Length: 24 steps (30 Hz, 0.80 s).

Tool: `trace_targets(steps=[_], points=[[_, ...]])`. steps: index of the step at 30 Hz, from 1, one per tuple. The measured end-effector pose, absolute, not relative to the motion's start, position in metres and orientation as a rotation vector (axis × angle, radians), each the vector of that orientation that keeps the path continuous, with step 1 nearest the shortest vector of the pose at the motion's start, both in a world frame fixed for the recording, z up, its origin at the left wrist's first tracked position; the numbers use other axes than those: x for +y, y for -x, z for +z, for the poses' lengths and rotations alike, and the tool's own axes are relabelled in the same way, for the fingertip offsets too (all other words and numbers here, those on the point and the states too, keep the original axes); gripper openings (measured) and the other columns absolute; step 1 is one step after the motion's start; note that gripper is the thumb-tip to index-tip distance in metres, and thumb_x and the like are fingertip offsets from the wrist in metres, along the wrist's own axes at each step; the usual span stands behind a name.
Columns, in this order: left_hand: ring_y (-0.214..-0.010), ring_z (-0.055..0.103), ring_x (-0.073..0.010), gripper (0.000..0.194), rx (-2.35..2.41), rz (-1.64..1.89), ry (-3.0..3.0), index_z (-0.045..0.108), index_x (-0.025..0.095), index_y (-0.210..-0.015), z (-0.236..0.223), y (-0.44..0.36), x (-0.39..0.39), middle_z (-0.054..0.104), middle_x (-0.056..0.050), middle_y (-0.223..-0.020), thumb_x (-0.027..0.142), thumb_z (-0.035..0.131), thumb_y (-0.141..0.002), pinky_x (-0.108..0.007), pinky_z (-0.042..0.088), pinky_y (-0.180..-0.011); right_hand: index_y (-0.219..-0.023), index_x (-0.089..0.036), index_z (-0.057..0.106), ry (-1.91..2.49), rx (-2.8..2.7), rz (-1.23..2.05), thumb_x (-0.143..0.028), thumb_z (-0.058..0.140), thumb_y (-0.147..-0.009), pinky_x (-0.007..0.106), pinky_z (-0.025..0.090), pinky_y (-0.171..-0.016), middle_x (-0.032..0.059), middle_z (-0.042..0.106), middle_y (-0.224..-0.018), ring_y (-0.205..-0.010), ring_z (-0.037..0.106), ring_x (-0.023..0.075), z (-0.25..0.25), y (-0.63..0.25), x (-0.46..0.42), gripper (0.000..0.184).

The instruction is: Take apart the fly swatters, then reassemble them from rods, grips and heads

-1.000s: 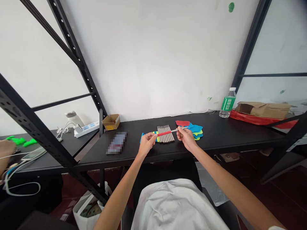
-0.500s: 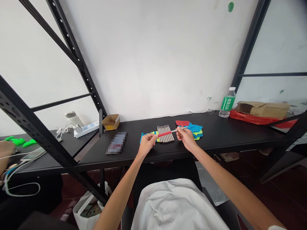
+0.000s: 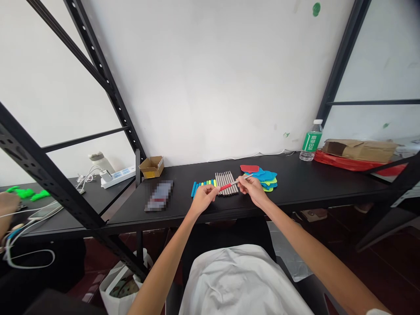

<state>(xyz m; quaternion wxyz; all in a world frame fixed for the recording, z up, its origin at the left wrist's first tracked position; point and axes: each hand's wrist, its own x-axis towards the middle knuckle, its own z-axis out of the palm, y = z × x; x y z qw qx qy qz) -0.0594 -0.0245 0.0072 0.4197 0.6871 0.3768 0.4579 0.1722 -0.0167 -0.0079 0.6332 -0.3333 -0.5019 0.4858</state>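
Observation:
My left hand [image 3: 205, 197] is closed around one end of a red tube-like handle [image 3: 225, 187], just over the front of the black table. A thin metal rod [image 3: 235, 182] meets the handle's other end, and my right hand [image 3: 251, 189] pinches it with thumb and fingers. Under the held piece lies a row of similar metal rods [image 3: 226, 177] with dark ends. Left of them are several blue, yellow and green tubes [image 3: 194, 189], partly covered by my left hand. Beyond my right hand is a pile of flat blue and yellow-green pieces [image 3: 269, 176] with a red one [image 3: 249, 168].
A phone [image 3: 159, 195] and a small open cardboard box [image 3: 151, 167] are on the left of the table [image 3: 131, 214]. A water bottle [image 3: 311, 141] stands at the back right, by a red bag and box. Metal posts [image 3: 108, 83] frame the space. Another person's hand [image 3: 8, 210] is far left.
My right hand has moved slightly left with the metal rod. My left hand has shifted right and lower, so less of the red handle shows and more of the coloured tubes is visible.

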Motion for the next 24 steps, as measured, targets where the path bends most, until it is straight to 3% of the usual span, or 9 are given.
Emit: trace_targets(steps=[3,7,11,16,21,24], points=[[-0.045,0.033,-0.007,0.046,0.91,1.074,-1.804,0.062,0.014,-0.074,0.006,0.057,-0.025,0.044,0.003,-0.052,0.059,0.064,-0.085,-0.021,0.021,-0.045,-0.076,-0.018,0.07,0.781,-1.322,1.075,-0.061,0.077,-0.075,0.024,0.035,-0.045,0.0038,0.063,-0.069,-0.055,0.052,0.0122,-0.007,-0.169,-0.018,0.044],[-0.046,0.021,-0.0062,0.048,0.88,1.021,-1.809,0.069,0.013,-0.084,0.003,0.057,-0.024,0.031,0.007,-0.051,0.06,0.067,-0.082,-0.023,0.012,-0.047,-0.08,-0.019,0.072,0.79,-1.44,1.039,-0.064,0.074,-0.076,0.025,0.035,-0.045,0.0052,0.066,-0.072,-0.056,0.053,0.014,-0.006,-0.167,-0.019,0.045],[-0.048,0.023,-0.0066,0.048,0.865,1.052,-1.746,0.07,0.012,-0.082,0.003,0.059,-0.023,0.031,0.005,-0.054,0.06,0.069,-0.08,-0.023,0.013,-0.047,-0.087,-0.02,0.076,0.864,-1.5,0.937,-0.062,0.07,-0.08,0.026,0.038,-0.05,0.0073,0.069,-0.081,-0.065,0.057,0.018,-0.006,-0.166,-0.022,0.043],[-0.049,0.019,-0.0059,0.048,0.887,1.13,-1.622,0.068,0.012,-0.08,0.006,0.058,-0.025,0.025,0.006,-0.056,0.06,0.07,-0.079,-0.023,0.013,-0.046,-0.095,-0.025,0.078,1.028,-1.789,0.544,-0.048,0.068,-0.086,0.036,0.047,-0.073,0.0065,0.072,-0.095,-0.082,0.062,0.0247,0.0,-0.171,-0.024,0.026],[-0.048,0.018,-0.0056,0.05,0.865,1.157,-1.581,0.068,0.012,-0.08,0.006,0.058,-0.026,0.027,0.006,-0.057,0.061,0.071,-0.077,-0.023,0.011,-0.046,-0.094,-0.021,0.077,1.451,-1.901,-0.062,-0.035,0.056,-0.093,0.041,0.042,-0.095,0.0108,0.068,-0.116,-0.113,0.056,0.0309,0.014,-0.192,0.002,0.025],[-0.048,0.019,-0.0056,0.049,0.847,1.163,-1.588,0.068,0.013,-0.077,0.005,0.058,-0.025,0.028,0.006,-0.055,0.061,0.071,-0.077,-0.023,0.011,-0.046,-0.106,-0.019,0.076,1.731,-1.978,-0.233,-0.038,0.057,-0.093,0.042,0.04,-0.095,0.0151,0.061,-0.13,-0.121,0.052,0.035,0.024,-0.207,0.025,0.029]])
